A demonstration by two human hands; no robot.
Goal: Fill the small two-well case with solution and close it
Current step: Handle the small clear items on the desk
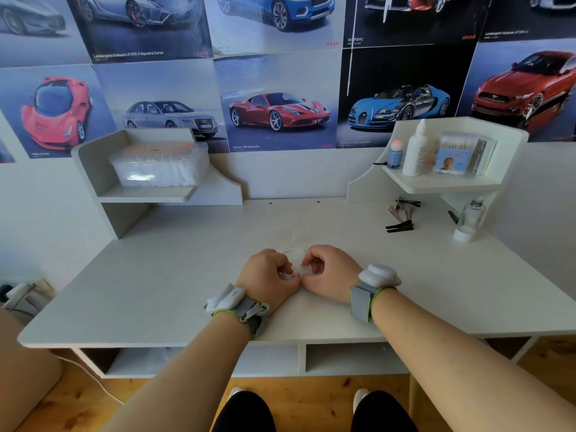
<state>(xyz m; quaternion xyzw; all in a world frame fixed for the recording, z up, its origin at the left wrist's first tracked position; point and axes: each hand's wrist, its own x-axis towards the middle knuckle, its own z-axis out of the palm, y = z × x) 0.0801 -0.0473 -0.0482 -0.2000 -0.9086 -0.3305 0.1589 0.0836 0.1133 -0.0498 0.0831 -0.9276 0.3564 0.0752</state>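
The small two-well case (301,270), pale and mostly hidden, sits just above the bench (156,291) at its middle near edge, its long axis seemingly running left to right. The left hand (268,277) pinches one end with curled fingers and the right hand (331,275) pinches the other. The white nozzle-topped bottle (416,151), probably the solution, stands on the right-hand shelf (442,185), nearer the right hand.
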